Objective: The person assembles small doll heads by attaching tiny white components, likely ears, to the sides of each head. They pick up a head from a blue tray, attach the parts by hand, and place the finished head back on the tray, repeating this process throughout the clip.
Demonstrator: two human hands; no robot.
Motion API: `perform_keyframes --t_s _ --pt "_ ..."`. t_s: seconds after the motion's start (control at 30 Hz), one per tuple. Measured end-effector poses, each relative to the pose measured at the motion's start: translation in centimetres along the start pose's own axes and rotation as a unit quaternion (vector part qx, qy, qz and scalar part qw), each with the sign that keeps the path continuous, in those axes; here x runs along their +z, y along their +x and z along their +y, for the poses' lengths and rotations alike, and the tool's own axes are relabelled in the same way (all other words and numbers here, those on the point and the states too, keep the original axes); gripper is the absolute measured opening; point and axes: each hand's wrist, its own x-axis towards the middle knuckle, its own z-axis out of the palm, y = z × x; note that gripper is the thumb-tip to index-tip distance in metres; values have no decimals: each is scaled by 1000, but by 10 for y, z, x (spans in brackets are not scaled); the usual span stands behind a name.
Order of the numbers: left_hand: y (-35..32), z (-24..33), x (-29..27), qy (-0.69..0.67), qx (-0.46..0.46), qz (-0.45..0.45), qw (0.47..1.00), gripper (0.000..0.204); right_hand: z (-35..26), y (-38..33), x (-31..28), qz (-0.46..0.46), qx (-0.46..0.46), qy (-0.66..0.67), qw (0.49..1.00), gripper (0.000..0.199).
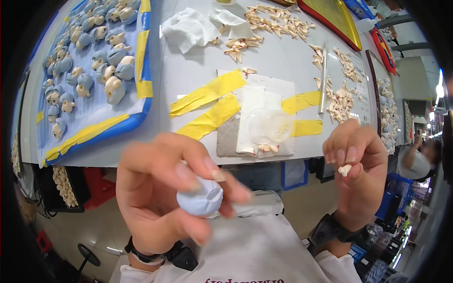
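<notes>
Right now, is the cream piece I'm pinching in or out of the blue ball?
Out: your right hand pinches the cream piece, apart from the blue ball in your left hand.

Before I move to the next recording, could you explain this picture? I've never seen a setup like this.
There is no robot here, only a person's two bare hands. The single picture comes from a wide fisheye camera on the person's head, looking down, so straight edges bend toward its rim.

The left hand, partly blurred, holds a rounded pale-blue piece with an opening in it. The right hand pinches a small cream piece with a red tip.

On the white table lie a blue-rimmed tray of blue-and-cream pieces, clusters of small cream pieces, a thin metal bar and yellow tape strips.
</notes>
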Motion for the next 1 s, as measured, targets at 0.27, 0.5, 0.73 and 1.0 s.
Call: perform_keyframes --t_s 0.27,0.5,0.73,1.0 --pt "11 -10 5 125 56 -119 983 35 9 -9 3 -23 25 131 991 27" --pt "11 -9 10 168 78 -128 974 36 -2 -13 23 -90 -86 -57 991 25" --pt "9 -2 15 198 68 -136 968 39 -2 -10 25 -156 -118 -125 973 23" --pt "9 5 15 321 128 -136 928 28 2 -9 28 -128 -230 -256 930 24"
